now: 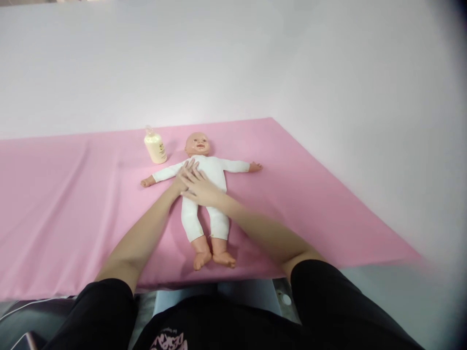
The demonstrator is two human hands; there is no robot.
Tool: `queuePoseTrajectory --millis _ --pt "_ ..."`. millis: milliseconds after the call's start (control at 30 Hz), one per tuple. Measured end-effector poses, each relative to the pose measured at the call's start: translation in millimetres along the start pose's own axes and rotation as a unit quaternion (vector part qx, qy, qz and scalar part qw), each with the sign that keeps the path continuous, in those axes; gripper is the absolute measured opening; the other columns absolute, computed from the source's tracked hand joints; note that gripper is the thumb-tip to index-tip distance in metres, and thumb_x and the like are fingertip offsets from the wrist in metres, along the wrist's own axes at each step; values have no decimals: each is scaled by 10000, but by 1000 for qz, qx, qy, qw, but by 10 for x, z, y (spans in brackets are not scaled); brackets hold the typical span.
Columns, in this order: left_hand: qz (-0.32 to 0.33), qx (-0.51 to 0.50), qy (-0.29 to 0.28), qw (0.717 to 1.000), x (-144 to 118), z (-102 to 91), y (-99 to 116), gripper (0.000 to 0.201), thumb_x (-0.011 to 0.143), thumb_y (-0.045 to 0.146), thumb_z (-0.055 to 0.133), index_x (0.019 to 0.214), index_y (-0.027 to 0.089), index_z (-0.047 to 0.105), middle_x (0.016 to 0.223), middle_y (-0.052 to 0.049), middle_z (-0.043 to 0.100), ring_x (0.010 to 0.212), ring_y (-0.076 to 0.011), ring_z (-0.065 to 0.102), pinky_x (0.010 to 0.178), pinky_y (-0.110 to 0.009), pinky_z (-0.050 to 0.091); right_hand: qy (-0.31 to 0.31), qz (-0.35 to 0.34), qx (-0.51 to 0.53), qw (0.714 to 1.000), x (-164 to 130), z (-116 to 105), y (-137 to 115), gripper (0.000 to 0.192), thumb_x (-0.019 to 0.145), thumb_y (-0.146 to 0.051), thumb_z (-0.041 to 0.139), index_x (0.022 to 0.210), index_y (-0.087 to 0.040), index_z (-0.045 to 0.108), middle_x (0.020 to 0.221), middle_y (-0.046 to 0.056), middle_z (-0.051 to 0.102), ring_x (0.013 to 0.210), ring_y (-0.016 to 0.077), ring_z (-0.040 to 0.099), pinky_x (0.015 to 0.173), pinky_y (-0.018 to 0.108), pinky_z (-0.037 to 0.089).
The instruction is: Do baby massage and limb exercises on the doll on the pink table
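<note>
A baby doll (pixel 209 170) in a white bodysuit lies on its back on a pink sheet (pixel 73 204), arms spread, feet toward me. My left hand (pixel 185 173) rests flat on the doll's chest, fingers apart. My right hand (pixel 199 187) lies across it on the doll's belly, fingers extended and overlapping the left hand. Neither hand grips anything. The doll's middle is partly hidden under my hands.
A cream lotion bottle (pixel 155 147) stands on the sheet just left of the doll's head. A plain pale wall rises behind. The sheet's right edge runs diagonally, with a grey surface (pixel 394 291) beyond its near corner.
</note>
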State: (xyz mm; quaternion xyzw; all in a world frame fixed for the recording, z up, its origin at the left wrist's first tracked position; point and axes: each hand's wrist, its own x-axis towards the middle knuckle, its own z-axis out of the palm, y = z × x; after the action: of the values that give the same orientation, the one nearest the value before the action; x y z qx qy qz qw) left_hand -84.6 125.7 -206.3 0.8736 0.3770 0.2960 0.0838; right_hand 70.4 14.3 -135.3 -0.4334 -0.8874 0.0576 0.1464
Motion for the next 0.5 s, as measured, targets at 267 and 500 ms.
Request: queuePoseTrajectory --millis 267,500 --pt "-13 -39 -39 998 -12 -81 11 638 1079 530 214 1597 213 405 1726 -77 293 1634 -252 178 1341 -513 166 -51 -203 2 978 -295 36 -707 788 1016 -608 489 1649 -178 302 1738 162 218 1622 384 202 1314 588 173" --pt "-25 -38 -15 999 27 30 44 624 1008 540 401 1542 232 497 1673 -93 407 1612 -250 266 1344 -487 163 -6 -55 -7 998 2 -21 -104 594 1072 -461 401 1617 -226 387 1721 103 297 1629 320 212 1308 629 135"
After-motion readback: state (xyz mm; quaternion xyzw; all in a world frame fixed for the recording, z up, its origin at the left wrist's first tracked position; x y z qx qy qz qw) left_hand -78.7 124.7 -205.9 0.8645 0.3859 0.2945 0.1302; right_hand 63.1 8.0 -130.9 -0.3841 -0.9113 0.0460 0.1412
